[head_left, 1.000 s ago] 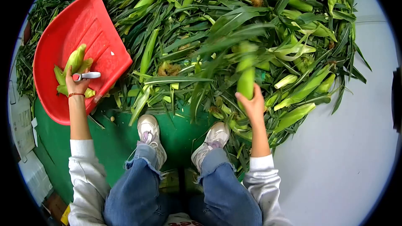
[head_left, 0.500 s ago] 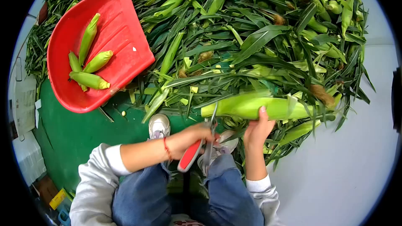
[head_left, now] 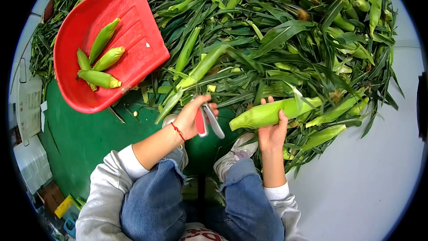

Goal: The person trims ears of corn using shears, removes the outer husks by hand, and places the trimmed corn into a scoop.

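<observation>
Four corn ears [head_left: 104, 40] are cradled in a red scoop [head_left: 145, 56], up and left of the left hand [head_left: 189, 118], where red-and-grey shears [head_left: 201, 123] are gripped. Hands are held apart, and a chunky husk-on ear [head_left: 258, 116] is clasped in the right hand [head_left: 273, 130], with a messy leaf pile [head_left: 285, 38] strewn beyond.

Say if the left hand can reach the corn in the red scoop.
Probably: nothing visible blocks the left hand from the corn in the scoop, but the cutters it holds may hamper grasping.
</observation>
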Demonstrator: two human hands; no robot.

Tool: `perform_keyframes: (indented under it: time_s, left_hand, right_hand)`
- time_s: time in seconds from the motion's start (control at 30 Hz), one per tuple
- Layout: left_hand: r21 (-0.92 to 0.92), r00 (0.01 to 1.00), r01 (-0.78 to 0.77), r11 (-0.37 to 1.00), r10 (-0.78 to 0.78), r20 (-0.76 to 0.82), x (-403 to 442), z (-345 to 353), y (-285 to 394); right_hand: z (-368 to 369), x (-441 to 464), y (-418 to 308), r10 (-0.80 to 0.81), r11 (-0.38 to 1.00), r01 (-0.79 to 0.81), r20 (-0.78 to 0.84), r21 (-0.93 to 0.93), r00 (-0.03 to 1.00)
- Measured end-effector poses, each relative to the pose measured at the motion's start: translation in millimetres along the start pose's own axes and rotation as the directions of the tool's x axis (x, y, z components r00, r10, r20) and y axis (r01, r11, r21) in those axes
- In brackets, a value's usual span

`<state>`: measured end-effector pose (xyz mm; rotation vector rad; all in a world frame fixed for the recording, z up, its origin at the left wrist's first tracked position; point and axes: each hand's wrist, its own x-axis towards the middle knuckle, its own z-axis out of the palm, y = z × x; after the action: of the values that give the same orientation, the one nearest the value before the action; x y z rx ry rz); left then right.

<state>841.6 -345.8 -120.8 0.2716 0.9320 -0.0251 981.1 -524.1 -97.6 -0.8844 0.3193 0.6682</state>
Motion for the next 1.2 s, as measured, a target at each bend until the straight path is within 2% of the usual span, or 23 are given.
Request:
perform_keyframes:
  time_s: [0.03,0.1,0.13,0.17,0.23,0.27,0.37,0.4,0.43,0.53,0.6,0.63,0.67,0.7,0.77,0.8,0.83,0.9,0.93,1.03,1.07,1.17,1.2]
  left_hand:
    - [0.147,0.991,0.133,0.980,-0.136,0.010,-7.7,11.0,-5.3]
    - [0.231,0.961,0.199,0.952,-0.236,0.146,-8.9,10.4,-9.2]
    - [0.345,0.953,0.116,0.931,-0.202,0.224,-18.3,26.5,-18.8]
    - [0.308,0.948,0.111,0.945,-0.194,0.251,-17.6,27.6,-19.4]
    - [0.704,0.929,-0.313,0.638,0.051,0.367,-11.3,27.2,-15.2]
    - [0.787,0.897,-0.416,0.456,0.066,0.437,-13.2,28.8,-8.7]
    - [0.855,0.892,-0.427,0.294,-0.017,0.452,-13.6,27.3,-1.8]
    - [0.830,0.879,-0.441,0.341,-0.024,0.477,-10.8,23.9,-3.9]
    - [0.769,0.840,-0.381,0.513,-0.156,0.520,-14.6,26.4,-7.0]
    - [0.661,0.769,-0.606,0.443,0.114,0.628,-3.5,25.9,-9.3]
    - [0.574,0.708,-0.701,0.424,0.315,0.632,0.4,34.5,-2.8]
    - [0.486,0.720,-0.693,0.533,0.534,0.443,19.9,40.2,19.2]
    - [0.444,0.774,-0.629,0.638,0.565,0.286,20.9,38.4,38.7]
    - [0.439,0.729,-0.679,0.589,0.612,0.306,21.1,39.4,38.0]
    - [0.672,0.802,-0.555,0.490,0.531,0.276,24.6,14.7,60.7]
    - [0.698,0.854,-0.483,0.529,0.459,0.243,27.1,9.1,61.4]
    - [0.866,0.941,-0.337,0.370,0.147,0.304,4.7,6.1,50.8]
    - [0.778,0.814,-0.574,0.257,0.069,0.577,1.4,-8.1,25.5]
    - [0.825,0.867,-0.468,0.315,-0.017,0.498,-6.8,1.0,33.0]
    - [0.740,0.746,-0.660,0.131,-0.002,0.666,0.1,3.0,44.2]
    - [0.784,0.784,-0.619,0.033,-0.036,0.620,2.3,3.9,47.6]
    - [0.710,0.726,-0.686,-0.158,-0.079,0.683,-2.5,9.8,58.4]
    - [0.820,0.810,-0.572,-0.011,-0.162,0.563,-7.2,10.2,61.7]
  right_hand:
    - [4.8,-0.9,-0.4,-0.030,0.999,0.030,0.012,-0.023,0.999]
    - [12.3,-2.2,3.3,-0.065,0.996,0.069,0.066,-0.062,0.996]
    - [18.5,-5.3,7.5,-0.095,0.986,0.105,0.082,-0.129,0.992]
    - [23.0,-6.4,8.0,-0.126,0.969,0.144,0.103,-0.198,0.987]
    - [22.6,-3.0,4.8,-0.131,0.955,0.149,0.086,-0.257,0.988]
    - [17.3,-0.9,6.1,-0.112,0.940,0.131,0.077,-0.314,0.991]
    - [20.3,-6.9,-4.5,0.077,0.867,-0.025,0.083,-0.498,0.994]
    - [13.2,-8.7,-3.7,0.044,0.793,0.058,0.151,-0.606,0.987]
    - [13.5,-6.7,-0.8,0.036,0.700,0.146,0.239,-0.699,0.970]
    - [14.6,-12.5,-6.5,0.120,0.480,0.273,0.370,-0.834,0.921]
    - [10.0,-17.6,-5.2,0.217,0.547,0.159,0.323,-0.822,0.921]
    - [8.4,-20.7,-4.1,0.273,0.572,0.099,0.303,-0.814,0.913]
    - [6.8,-24.1,-3.5,0.307,0.633,0.004,0.256,-0.774,0.917]
    - [6.7,-26.9,-5.0,0.324,0.693,-0.090,0.197,-0.716,0.925]
    - [12.8,-26.6,-14.6,0.364,0.784,-0.247,0.099,-0.569,0.926]
    - [8.7,-23.9,-15.7,0.381,0.798,-0.266,0.109,-0.541,0.918]
    - [8.1,-16.0,-22.1,0.304,0.718,-0.094,0.189,-0.690,0.934]
    - [4.9,-4.0,-27.1,0.209,0.446,0.235,0.356,-0.864,0.911]
    - [5.4,-4.4,-26.3,0.190,0.441,0.230,0.341,-0.867,0.920]
    - [18.1,-12.9,-42.4,0.307,0.089,0.337,0.348,-0.937,0.886]
    - [21.6,-14.0,-43.4,0.340,0.019,0.334,0.320,-0.942,0.884]
    - [32.6,-18.8,-47.2,0.372,-0.160,0.388,0.309,-0.907,0.875]
    - [29.1,-20.1,-48.1,0.358,-0.195,0.436,0.350,-0.879,0.866]
